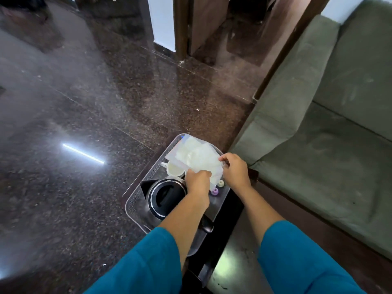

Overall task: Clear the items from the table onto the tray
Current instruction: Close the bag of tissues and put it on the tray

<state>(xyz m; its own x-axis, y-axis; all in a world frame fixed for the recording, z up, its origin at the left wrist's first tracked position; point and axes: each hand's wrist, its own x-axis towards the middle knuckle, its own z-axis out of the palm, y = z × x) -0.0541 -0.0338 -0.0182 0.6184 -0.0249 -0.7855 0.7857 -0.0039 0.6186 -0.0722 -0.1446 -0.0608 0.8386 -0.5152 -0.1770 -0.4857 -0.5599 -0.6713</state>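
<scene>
Your left hand [198, 183] and right hand [235, 170] both pinch the clear plastic packet [194, 155], held over the far end of the tray [132, 203]. On the tray, the black kettle [163, 198] sits near-left, with the white cup [175, 169] just beyond it.

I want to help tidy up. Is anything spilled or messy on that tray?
Nothing looks spilled or broken. Kettle and white cup sit on the tray. Only the crumpled plastic bag isn't down: left hand and right hand hold it above.
</scene>
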